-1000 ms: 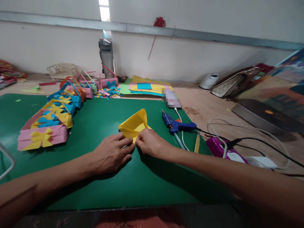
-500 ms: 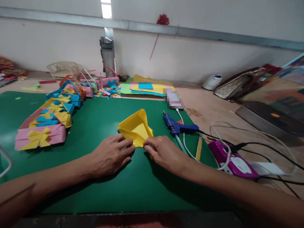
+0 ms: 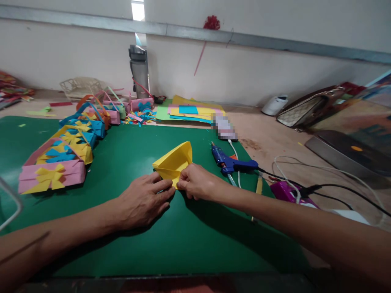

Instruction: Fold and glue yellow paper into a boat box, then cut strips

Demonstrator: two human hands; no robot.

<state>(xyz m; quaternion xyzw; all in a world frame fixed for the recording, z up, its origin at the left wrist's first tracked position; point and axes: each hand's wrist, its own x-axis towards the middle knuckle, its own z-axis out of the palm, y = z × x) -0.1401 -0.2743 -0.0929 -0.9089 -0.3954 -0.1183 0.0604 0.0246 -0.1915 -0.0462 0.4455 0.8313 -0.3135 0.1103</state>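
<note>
- Altogether we count two bare hands, our left hand (image 3: pixel 145 199) and our right hand (image 3: pixel 198 182), meeting at one piece of yellow folded paper (image 3: pixel 172 159).
- We also count one blue glue gun (image 3: pixel 235 164), one water bottle (image 3: pixel 139 73) and one purple power strip (image 3: pixel 282 191); the paper baskets (image 3: pixel 55 177) stand in a row at left, overlapping too much for us to count surely.
- Our yellow folded paper lies on the green board (image 3: pixel 134 244), mostly beyond our fingertips, its near edge touching both hands.
- Our right hand has thumb and forefinger pressed together, pinching that near edge.
- Our left hand lies palm down, fingers slightly spread, fingertips on the near left side; whether its thumb also grips, we cannot tell.
- We see thin, matte paper creased into an open pocket, with a raised flap rising to a corner on the far side.
- Beneath it we have a smooth, faintly glossy board; past its far edge lie flat coloured sheets (image 3: pixel 197 116) and curly paper scraps (image 3: pixel 142 118).
</note>
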